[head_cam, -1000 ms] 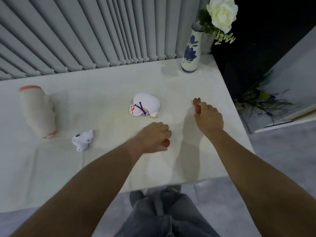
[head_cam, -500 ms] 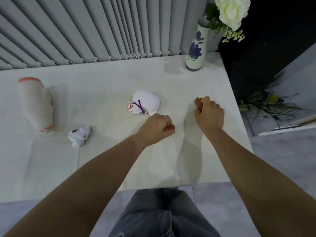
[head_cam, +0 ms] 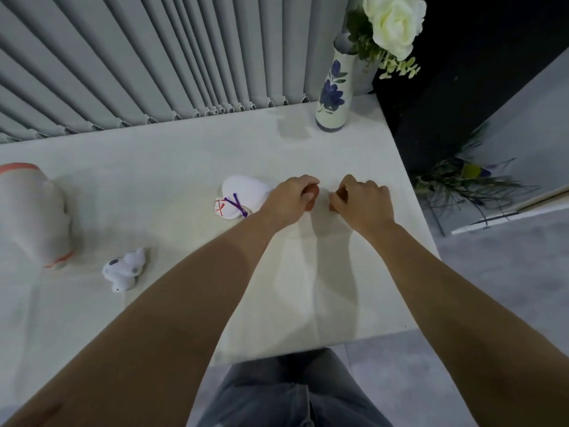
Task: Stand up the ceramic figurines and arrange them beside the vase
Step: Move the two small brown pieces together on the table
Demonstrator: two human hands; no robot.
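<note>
A tall cream vase (head_cam: 333,90) painted with blue flowers holds a white rose at the table's far right corner. My left hand (head_cam: 288,200) is closed around a small orange-brown figurine (head_cam: 312,195), mostly hidden by my fingers. My right hand (head_cam: 363,203) grips a second small orange figurine, of which only a sliver shows. Both hands hover close together over the table, well in front of the vase. A white round figurine with purple and red marks (head_cam: 240,197) lies on its side just left of my left hand. A small white animal figurine (head_cam: 124,268) lies tipped over further left.
A large beige figurine with orange trim (head_cam: 34,214) lies on its side at the far left. Grey vertical blinds (head_cam: 154,57) run behind the white table (head_cam: 172,161). The table's right edge drops to a grey floor with a bunch of greenery (head_cam: 468,180).
Both hands have lifted their small orange figurines and moved away from me and toward each other. My left hand now sits beside the white round figurine.
</note>
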